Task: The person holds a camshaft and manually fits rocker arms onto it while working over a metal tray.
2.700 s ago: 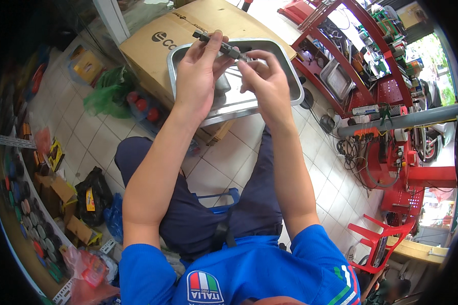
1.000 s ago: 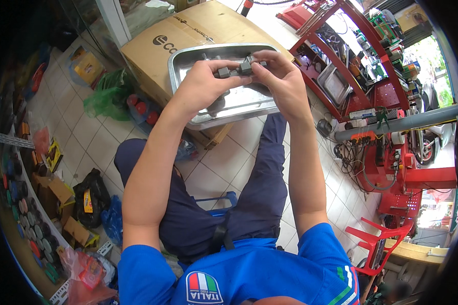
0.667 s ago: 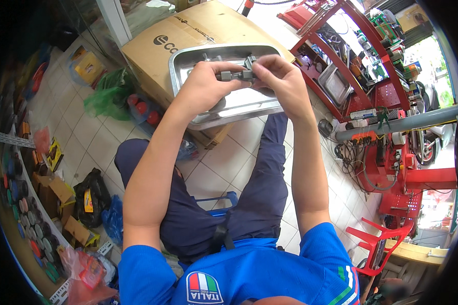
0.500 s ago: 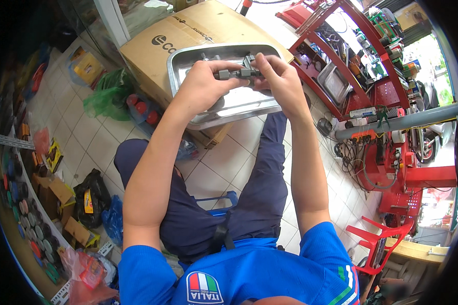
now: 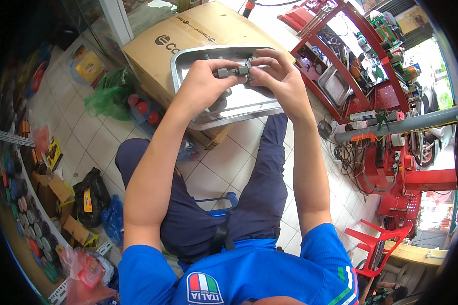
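A dark grey metal fitting with hexagonal sections (image 5: 234,72) is held level between both hands, above a shallow metal tray (image 5: 249,107). My left hand (image 5: 203,84) pinches its left end between thumb and fingers. At the other end, the thumb and fingertips of my right hand (image 5: 280,76) close on the fitting, partly hiding that end. More small metal parts lie in the tray under my hands, mostly covered by the fingers.
The tray stands on a large cardboard box (image 5: 198,30). A red rack with tools (image 5: 315,48) stands to the right, and a red plastic chair (image 5: 379,239) is at lower right. Left of the box lies a green plastic bag (image 5: 109,94). Part of another person shows at lower right.
My right hand's fingers have shifted around the right end of the fitting, and more of its hexagonal part shows. The left hand keeps its grip.
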A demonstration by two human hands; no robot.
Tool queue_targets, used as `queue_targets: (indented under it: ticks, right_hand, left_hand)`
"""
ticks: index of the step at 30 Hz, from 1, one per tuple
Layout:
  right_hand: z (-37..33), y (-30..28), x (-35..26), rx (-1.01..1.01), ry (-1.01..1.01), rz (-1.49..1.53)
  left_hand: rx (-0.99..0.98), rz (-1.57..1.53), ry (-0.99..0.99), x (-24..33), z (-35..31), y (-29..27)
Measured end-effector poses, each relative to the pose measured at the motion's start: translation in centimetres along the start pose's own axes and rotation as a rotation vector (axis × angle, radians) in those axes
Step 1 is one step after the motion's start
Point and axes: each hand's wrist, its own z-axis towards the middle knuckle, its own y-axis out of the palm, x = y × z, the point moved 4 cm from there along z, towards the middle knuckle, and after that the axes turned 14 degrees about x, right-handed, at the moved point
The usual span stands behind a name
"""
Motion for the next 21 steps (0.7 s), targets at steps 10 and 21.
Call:
queue_targets:
  ticks: [10, 21]
  right_hand:
    - [-0.1, 0.0, 0.8, 0.012, 0.091, 0.019]
    - [2.1, -3.1, 1.3, 0.148, -0.007, -0.204]
  left_hand:
    - [0.023, 0.041, 0.047, 0.1, -0.1, -0.4]
    - [0.142, -0.096, 0.056, -0.9, 0.5, -0.7]
